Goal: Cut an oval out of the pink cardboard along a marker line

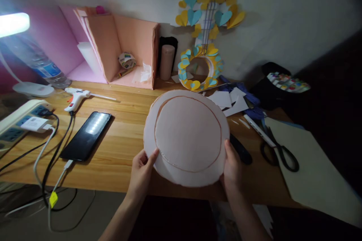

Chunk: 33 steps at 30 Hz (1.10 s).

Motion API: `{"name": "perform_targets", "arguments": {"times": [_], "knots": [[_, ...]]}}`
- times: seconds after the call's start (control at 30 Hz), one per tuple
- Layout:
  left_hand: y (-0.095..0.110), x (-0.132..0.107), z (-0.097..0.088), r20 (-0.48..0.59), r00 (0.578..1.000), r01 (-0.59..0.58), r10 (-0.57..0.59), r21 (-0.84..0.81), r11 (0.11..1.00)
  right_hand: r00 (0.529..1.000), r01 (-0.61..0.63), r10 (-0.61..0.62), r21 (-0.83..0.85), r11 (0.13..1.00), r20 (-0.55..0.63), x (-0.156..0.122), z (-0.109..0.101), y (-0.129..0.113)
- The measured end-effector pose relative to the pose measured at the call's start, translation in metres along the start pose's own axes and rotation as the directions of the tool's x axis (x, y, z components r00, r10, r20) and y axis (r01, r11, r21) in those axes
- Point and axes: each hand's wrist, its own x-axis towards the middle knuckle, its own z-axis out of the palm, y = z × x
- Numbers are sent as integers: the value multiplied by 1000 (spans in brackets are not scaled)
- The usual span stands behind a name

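Note:
A round pale pink foam disc [186, 135] with a drawn circle line on it is held up over the wooden desk [124, 147]. My left hand [141, 171] grips its lower left edge, thumb on top. My right hand [233, 165] grips its lower right edge, thumb on the rim. Both hands are closed on the disc, which tilts toward me.
A phone [86, 135] on a cable, a glue gun [75, 98], a power strip [19, 122], a water bottle [38, 64] and a lamp lie left. Pink foam shelves [124, 49] and a paper-heart guitar [205, 34] stand behind. Scissors [278, 150], paper scraps and a cream sheet [316, 173] lie right.

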Motion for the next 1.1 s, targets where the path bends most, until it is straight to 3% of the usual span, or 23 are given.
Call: {"name": "perform_targets", "arguments": {"times": [0.17,0.3,0.4,0.57,0.73,0.9,1.1], "knots": [[-4,0,4,-89,994,58,-62,-50,997,997,74,-76,-52,996,-27,-8,0,-4],[-8,-8,16,-4,998,69,-70,-77,995,994,7,-5,14,1000,-105,-18,9,-8],[-10,-13,23,-33,996,76,-79,-73,994,994,-54,60,66,996,-95,-24,14,-1],[-8,-15,25,-69,998,3,-8,-73,997,996,-55,59,55,997,-71,-33,19,7],[-10,-12,22,-106,993,-55,47,-65,996,997,1,6,95,996,-75,-42,28,-3],[-18,-7,18,-123,990,-77,64,-104,992,993,-17,30,116,993,-112,-49,36,-9],[-11,-9,9,-20,997,69,-70,-55,996,991,2,2,28,1000,-131,-41,26,-12]]}}
